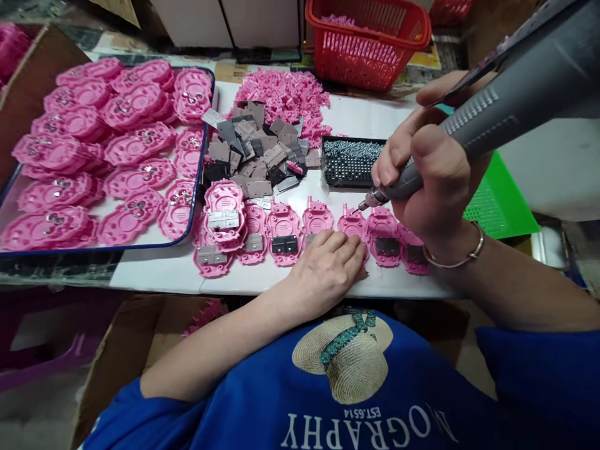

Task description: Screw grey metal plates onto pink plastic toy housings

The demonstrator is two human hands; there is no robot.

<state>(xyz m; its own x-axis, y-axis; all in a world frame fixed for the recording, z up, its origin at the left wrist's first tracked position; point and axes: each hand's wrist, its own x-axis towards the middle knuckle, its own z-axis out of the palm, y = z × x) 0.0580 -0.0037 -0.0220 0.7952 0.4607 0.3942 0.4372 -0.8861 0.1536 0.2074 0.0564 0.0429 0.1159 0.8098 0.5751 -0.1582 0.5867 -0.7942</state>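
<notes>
1. A white surface [154, 270], packed with parts.
2. Here's the pink casing [350, 227], mid-row, right at the screwdriver [492, 122] tip!
3. Right hand [435, 172] wraps that driver; left hand [325, 269] lies palm-down on the row — gripping? Can't tell.
4. Beyond — heaped plates [262, 156], black screw tray [355, 183].

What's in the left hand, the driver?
No, the right hand holds the driver, while the left hand lies over pink shells on the table.
</notes>
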